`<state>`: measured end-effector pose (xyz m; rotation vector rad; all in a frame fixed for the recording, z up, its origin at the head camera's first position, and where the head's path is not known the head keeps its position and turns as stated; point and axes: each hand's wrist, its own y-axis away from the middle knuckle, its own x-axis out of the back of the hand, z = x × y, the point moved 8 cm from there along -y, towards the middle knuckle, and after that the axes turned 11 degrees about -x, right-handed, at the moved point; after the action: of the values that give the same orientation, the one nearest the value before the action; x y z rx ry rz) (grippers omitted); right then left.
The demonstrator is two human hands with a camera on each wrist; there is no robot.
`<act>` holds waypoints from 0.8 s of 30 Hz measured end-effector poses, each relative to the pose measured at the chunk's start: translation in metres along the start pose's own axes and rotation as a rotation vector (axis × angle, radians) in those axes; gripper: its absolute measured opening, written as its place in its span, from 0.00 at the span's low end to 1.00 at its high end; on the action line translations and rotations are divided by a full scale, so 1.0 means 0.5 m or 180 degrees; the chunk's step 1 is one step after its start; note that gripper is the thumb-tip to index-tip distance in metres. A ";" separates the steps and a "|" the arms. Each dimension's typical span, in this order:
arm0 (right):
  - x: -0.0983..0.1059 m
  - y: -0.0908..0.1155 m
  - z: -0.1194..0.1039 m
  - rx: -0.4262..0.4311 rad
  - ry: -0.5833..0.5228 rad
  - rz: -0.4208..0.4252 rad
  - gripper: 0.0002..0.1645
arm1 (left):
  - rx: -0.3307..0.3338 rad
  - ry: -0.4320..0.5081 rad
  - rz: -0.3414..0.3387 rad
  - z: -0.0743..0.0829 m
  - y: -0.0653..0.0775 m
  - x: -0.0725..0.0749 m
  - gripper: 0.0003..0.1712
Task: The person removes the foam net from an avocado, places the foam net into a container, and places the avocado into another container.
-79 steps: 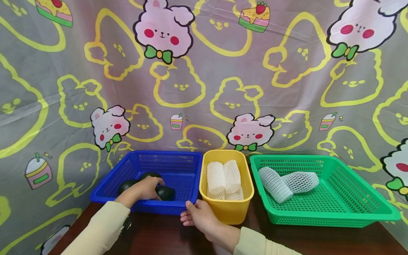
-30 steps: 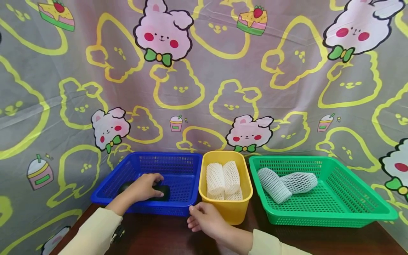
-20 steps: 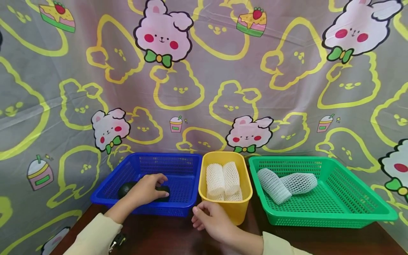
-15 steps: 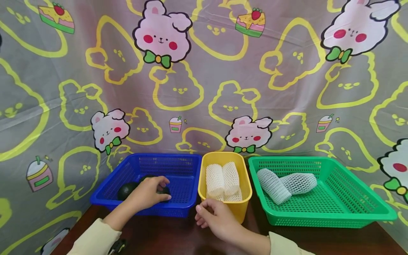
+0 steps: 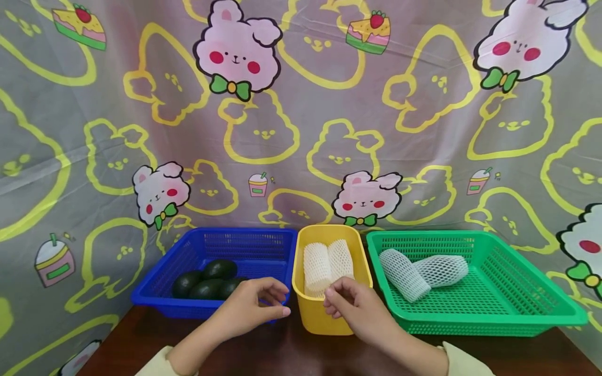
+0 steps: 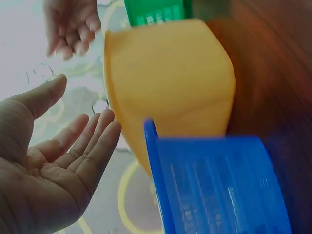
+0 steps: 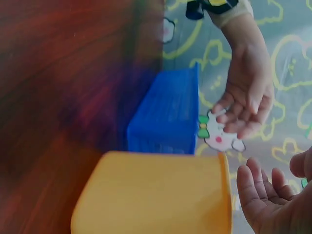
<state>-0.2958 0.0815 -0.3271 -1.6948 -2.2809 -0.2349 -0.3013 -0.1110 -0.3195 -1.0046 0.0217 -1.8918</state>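
Observation:
My left hand (image 5: 256, 305) is empty, fingers loosely bent, in front of the right corner of the blue basket (image 5: 277, 237). Behind it, several dark green avocados (image 5: 207, 289) lie in the basket's left part, one partly covered by the hand. My right hand (image 5: 355, 308), also holding nothing, hangs at the front rim of the yellow bin (image 5: 324, 318). White foam net sleeves (image 5: 317, 266) stand in that bin, partly hidden by the right hand. In the left wrist view the left palm (image 6: 53, 180) shows bare, its fingers spread from the thumb.
To the right stands a green basket (image 5: 475, 317) with two white foam net sleeves (image 5: 439, 270) at its left side. All three containers stand close together on a dark brown table (image 5: 301, 360). A patterned curtain (image 5: 301, 104) hangs right behind them.
My left hand has come off the avocados and moved right, out of the blue basket, uncovering them. My right hand has shifted right and up from the blue basket's corner to the yellow bin.

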 end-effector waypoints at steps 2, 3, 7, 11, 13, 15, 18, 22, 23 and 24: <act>0.020 0.002 0.000 0.0009 0.0041 0.0086 0.19 | -0.0007 0.0151 -0.0042 0.009 -0.007 -0.021 0.17; 0.030 0.003 0.001 0.0018 0.0072 0.0127 0.18 | 0.0007 0.0229 -0.0060 0.011 -0.010 -0.032 0.16; 0.069 0.010 0.004 0.0028 0.0195 0.0239 0.16 | 0.0018 0.0566 -0.0128 0.019 -0.022 -0.084 0.16; 0.112 0.014 0.009 -0.0051 0.0403 0.0412 0.15 | -0.0057 0.0891 -0.0266 0.033 -0.037 -0.142 0.16; 0.134 0.015 0.010 -0.0090 0.0508 0.0508 0.15 | -0.0112 0.1069 -0.0342 0.042 -0.047 -0.172 0.15; 0.155 0.014 0.010 -0.0127 0.0579 0.0560 0.15 | -0.0165 0.1200 -0.0385 0.050 -0.055 -0.199 0.16; 0.185 0.011 0.010 -0.0139 0.0728 0.0633 0.16 | -0.0241 0.1306 -0.0428 0.058 -0.065 -0.238 0.16; 0.224 0.002 0.020 -0.0192 0.0960 0.0717 0.15 | -0.0171 0.1392 -0.0488 0.056 -0.074 -0.285 0.19; 0.234 -0.001 0.023 -0.0185 0.1025 0.0735 0.15 | -0.0136 0.1415 -0.0497 0.054 -0.076 -0.295 0.20; 0.243 -0.003 0.027 -0.0207 0.1082 0.0754 0.15 | -0.0088 0.1446 -0.0494 0.052 -0.079 -0.306 0.21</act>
<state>-0.3314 0.1956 -0.3004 -1.7804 -1.8312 -0.5065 -0.2828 0.0348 -0.3827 -0.5890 0.2414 -2.2333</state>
